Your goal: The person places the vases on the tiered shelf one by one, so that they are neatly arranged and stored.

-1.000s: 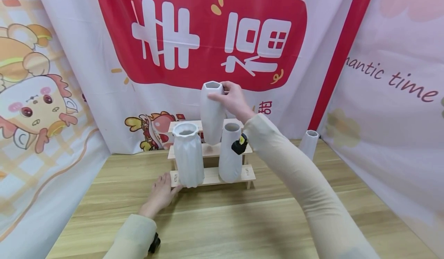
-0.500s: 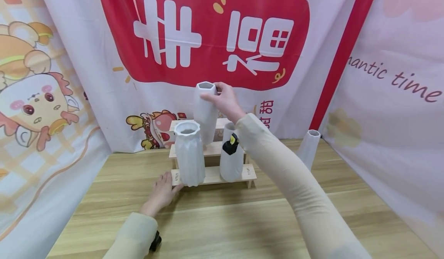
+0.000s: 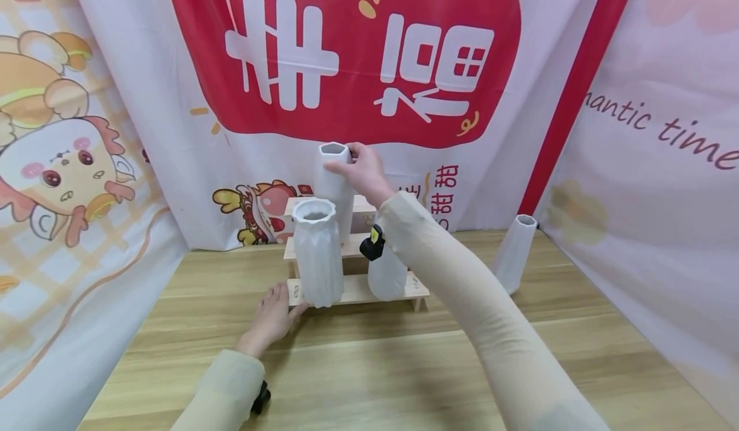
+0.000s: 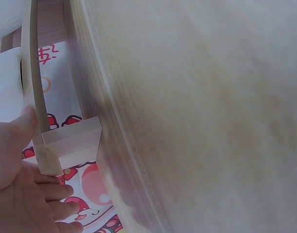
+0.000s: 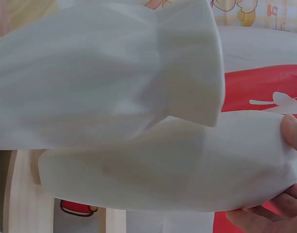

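My right hand [image 3: 368, 173] pinches a tall white vase [image 3: 336, 184] near its five-sided rim, thumb in front and fingers behind. The vase is upright, its base close over the middle tier of a small three-tier wooden stand [image 3: 356, 291] and partly hidden by a pleated white vase [image 3: 320, 261]. That pleated vase stands on the lowest tier at the left. At the same tier's right end is another white vase [image 3: 388, 278], its top hidden by my right wrist. My left hand [image 3: 268, 319] grips the lowest tier's left end between thumb and fingers [image 4: 56, 194].
A tapered white vase [image 3: 514, 254] stands on the wooden table [image 3: 369, 373] at the right, beyond my right forearm. Printed cloth [image 3: 358, 52] hangs behind the stand and along both sides. Each wrist carries a black camera strap [image 3: 372, 244].
My right hand has moved left with the vase, and its base has passed behind the pleated vase, over the middle tier. The left hand keeps its place on the stand.
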`<state>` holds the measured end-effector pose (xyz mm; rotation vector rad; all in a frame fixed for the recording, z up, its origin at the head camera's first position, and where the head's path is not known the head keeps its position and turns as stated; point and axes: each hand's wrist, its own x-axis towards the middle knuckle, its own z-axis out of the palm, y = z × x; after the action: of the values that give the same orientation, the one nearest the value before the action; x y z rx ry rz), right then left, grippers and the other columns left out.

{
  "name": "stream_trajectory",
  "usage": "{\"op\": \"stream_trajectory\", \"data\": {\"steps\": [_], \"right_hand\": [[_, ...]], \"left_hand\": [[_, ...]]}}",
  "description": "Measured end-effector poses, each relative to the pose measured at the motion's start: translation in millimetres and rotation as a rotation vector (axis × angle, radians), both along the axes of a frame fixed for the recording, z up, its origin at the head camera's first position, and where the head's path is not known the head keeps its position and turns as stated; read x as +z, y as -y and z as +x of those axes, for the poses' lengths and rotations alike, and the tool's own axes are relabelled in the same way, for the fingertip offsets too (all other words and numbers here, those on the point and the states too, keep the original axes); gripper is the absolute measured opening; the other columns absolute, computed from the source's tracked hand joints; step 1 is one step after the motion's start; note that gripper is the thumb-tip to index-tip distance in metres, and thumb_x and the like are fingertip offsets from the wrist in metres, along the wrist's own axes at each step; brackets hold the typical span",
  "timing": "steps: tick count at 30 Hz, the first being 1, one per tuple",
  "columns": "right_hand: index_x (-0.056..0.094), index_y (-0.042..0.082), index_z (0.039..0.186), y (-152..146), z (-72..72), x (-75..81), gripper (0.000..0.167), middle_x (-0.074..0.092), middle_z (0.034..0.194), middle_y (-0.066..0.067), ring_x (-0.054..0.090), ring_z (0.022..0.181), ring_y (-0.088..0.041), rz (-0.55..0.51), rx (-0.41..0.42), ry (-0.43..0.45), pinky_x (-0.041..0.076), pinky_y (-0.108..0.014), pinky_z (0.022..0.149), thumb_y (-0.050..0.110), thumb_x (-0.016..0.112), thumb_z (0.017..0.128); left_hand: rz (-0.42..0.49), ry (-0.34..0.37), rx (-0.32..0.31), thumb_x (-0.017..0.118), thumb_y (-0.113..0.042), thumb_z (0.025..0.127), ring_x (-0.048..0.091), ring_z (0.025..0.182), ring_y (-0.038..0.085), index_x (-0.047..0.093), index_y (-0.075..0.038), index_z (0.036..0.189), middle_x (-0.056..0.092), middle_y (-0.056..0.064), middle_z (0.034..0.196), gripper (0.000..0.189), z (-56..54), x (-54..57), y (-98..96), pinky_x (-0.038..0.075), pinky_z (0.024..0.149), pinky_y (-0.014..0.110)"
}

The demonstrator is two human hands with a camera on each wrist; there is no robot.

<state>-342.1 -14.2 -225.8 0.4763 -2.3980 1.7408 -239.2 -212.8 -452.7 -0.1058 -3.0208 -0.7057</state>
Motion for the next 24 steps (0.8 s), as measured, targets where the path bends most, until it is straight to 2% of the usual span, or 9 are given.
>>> {"op": "stream_trajectory", "data": {"steps": [11,24], "right_hand": [[0.056,0.014,0.115,11,-1.2,-11.2,0.042,0.058,0.106,0.002,0.057,0.089,-0.016,0.013,0.027,-0.009,0.051,-0.03,0.078,0.028,0.073,0.08],[0.056,0.013,0.117,16,-4.7,-9.2,0.043,0.058,0.107,0.002,0.057,0.09,-0.016,0.053,0.052,0.015,0.051,-0.03,0.079,0.029,0.072,0.08]], "left_hand": [[-0.017,0.008,0.004,0.048,-0.035,0.096,0.016,0.128,0.052,0.014,0.019,0.137,0.02,0.038,0.139,0.076,0.3,2.0,-2.1,0.014,0.104,0.059],[-0.028,0.012,0.006,0.047,-0.035,0.096,0.016,0.128,0.051,0.013,0.019,0.137,0.019,0.038,0.14,0.076,-1.5,-0.2,0.4,0.013,0.104,0.059]]}}
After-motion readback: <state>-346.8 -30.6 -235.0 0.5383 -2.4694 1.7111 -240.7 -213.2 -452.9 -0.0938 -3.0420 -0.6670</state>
